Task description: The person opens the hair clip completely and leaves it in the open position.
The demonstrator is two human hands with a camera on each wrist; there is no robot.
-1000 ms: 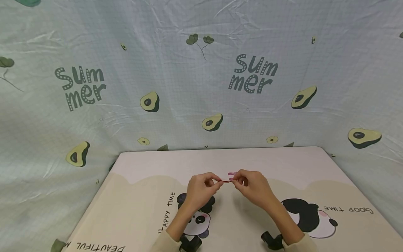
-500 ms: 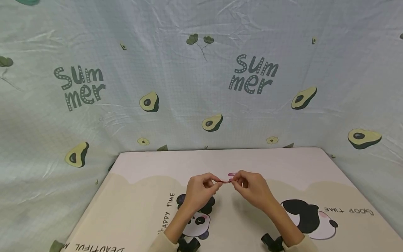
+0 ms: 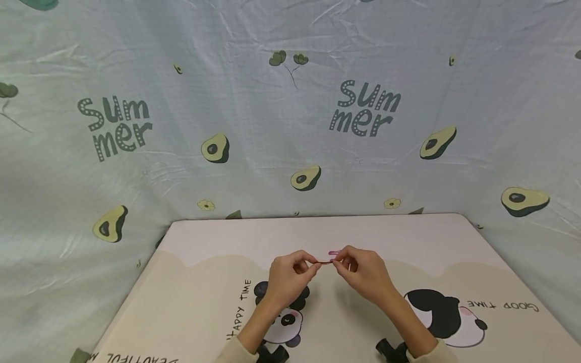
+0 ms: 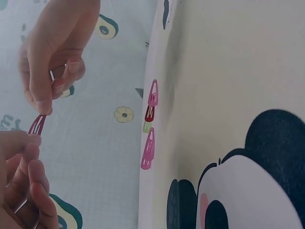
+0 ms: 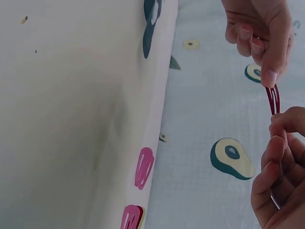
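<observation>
A dark red snap hair clip (image 3: pixel 325 262) is held above the table between both hands. My left hand (image 3: pixel 289 278) pinches one end of it between thumb and finger, and my right hand (image 3: pixel 364 275) pinches the other end. Up close in the left wrist view, the red hair clip (image 4: pixel 36 125) shows a slotted body bridging the two sets of fingertips. Beyond the right hand, a pink hair clip (image 3: pixel 334 252) lies on the table, partly covered in the head view. In the right wrist view another pink hair clip (image 5: pixel 144 168) lies flat.
The table (image 3: pixel 204 237) carries printed pandas and lettering. Near its far edge lie more hair clips: pink (image 4: pixel 153 98), red (image 4: pixel 149 113), green (image 4: pixel 146 126) and pink (image 4: pixel 148 148), some overlapping. A patterned cloth (image 3: pixel 254 111) hangs behind the table.
Both hands keep their pinch on the red hair clip with barely any movement. The head view has shifted slightly, so the scene sits a little lower.
</observation>
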